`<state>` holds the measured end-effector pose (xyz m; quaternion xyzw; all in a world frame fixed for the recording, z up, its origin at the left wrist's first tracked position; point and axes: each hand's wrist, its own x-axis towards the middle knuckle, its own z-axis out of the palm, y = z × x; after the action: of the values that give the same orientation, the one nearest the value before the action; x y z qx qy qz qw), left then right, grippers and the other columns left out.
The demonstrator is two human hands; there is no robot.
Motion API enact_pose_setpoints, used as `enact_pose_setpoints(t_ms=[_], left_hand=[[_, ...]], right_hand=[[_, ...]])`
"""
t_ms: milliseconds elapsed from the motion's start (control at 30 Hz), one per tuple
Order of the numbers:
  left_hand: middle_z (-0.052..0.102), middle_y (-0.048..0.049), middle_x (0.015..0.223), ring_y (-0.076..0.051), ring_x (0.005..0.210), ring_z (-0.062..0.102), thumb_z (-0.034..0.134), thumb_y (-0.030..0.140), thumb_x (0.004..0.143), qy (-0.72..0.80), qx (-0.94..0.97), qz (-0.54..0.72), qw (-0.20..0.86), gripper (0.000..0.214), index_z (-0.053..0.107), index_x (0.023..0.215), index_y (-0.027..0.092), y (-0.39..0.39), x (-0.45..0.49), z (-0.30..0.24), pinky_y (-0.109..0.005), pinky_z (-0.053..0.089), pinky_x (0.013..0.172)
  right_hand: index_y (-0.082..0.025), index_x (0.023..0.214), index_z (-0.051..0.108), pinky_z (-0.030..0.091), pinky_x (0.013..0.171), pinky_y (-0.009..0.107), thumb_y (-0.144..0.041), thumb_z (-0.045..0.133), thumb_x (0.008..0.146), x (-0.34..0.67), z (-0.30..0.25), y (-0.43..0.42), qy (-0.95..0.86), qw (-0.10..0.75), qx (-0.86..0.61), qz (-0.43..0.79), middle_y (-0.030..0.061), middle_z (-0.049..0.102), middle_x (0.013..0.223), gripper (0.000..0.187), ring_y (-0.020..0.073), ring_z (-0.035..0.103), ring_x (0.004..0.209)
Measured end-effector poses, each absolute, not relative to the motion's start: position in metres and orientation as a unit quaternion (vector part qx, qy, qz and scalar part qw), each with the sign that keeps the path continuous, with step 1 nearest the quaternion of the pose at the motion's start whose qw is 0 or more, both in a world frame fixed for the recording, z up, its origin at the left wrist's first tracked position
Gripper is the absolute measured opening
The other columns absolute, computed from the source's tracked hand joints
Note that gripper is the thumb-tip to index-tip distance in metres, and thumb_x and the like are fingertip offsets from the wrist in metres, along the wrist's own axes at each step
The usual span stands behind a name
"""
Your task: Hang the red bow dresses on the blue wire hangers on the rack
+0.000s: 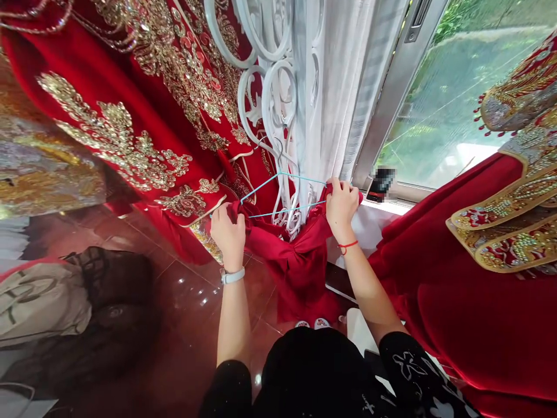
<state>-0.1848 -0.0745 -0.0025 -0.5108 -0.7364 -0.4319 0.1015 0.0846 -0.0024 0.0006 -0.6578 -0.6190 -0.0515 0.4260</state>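
A plain red satin garment (300, 255) hangs from a thin light-blue wire hanger (278, 194), which is hooked on a white ornate metal rack (278, 98). My left hand (228, 232) is closed on the garment's left shoulder at the hanger's left end. My right hand (342, 203) is closed on the red cloth at the hanger's right end. A white band sits on my left wrist and a red string on my right wrist.
A red gown with gold embroidery (130, 116) hangs at the left, another red embroidered gown (491, 244) at the right. White sheer curtain (343, 87) and a window (456, 104) lie behind. Bags (47, 302) sit on the glossy dark-red tile floor (187, 325).
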Motion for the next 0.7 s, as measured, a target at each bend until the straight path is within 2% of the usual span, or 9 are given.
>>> enact_pose_setpoints(t_ms=[167,433,567,700], left_hand=[[0.068,-0.0192,0.128,-0.039,0.12,0.062,0.064,0.033,0.085,-0.738,-0.512,-0.427,0.103,0.042,0.063,0.124,0.018,-0.078,-0.183,0.002,-0.055,0.05,0.102],[0.066,-0.0217,0.131,-0.04,0.123,0.061,0.055,0.023,0.088,-0.745,-0.529,-0.397,0.09,0.039,0.061,0.126,0.016,-0.077,-0.182,0.006,-0.057,0.049,0.103],[0.065,-0.0261,0.127,-0.041,0.123,0.061,0.048,0.02,0.092,-0.769,-0.542,-0.326,0.094,0.038,0.059,0.127,0.01,-0.077,-0.177,0.013,-0.055,0.048,0.103],[0.068,-0.0246,0.122,-0.037,0.118,0.065,0.038,0.018,0.097,-0.798,-0.543,-0.235,0.111,0.04,0.058,0.13,0.009,-0.079,-0.171,0.023,-0.048,0.051,0.099]], right_hand=[[-0.022,0.116,0.071,0.046,0.092,0.048,-0.011,0.048,0.093,0.091,0.004,-0.006,-0.638,0.39,-0.661,-0.057,0.0162,0.069,0.105,0.034,0.0308,0.053,0.101],[-0.023,0.116,0.068,0.046,0.085,0.043,-0.016,0.06,0.092,0.099,0.011,-0.016,-0.661,0.366,-0.654,-0.044,0.0147,0.071,0.107,0.026,0.0306,0.054,0.099],[-0.023,0.116,0.068,0.045,0.083,0.039,-0.019,0.07,0.088,0.102,0.019,-0.019,-0.668,0.341,-0.66,-0.042,0.0135,0.073,0.107,0.028,0.0302,0.056,0.099],[-0.023,0.117,0.066,0.043,0.078,0.036,-0.023,0.071,0.088,0.103,0.029,-0.026,-0.672,0.303,-0.675,-0.049,0.0118,0.073,0.105,0.029,0.0292,0.058,0.097]])
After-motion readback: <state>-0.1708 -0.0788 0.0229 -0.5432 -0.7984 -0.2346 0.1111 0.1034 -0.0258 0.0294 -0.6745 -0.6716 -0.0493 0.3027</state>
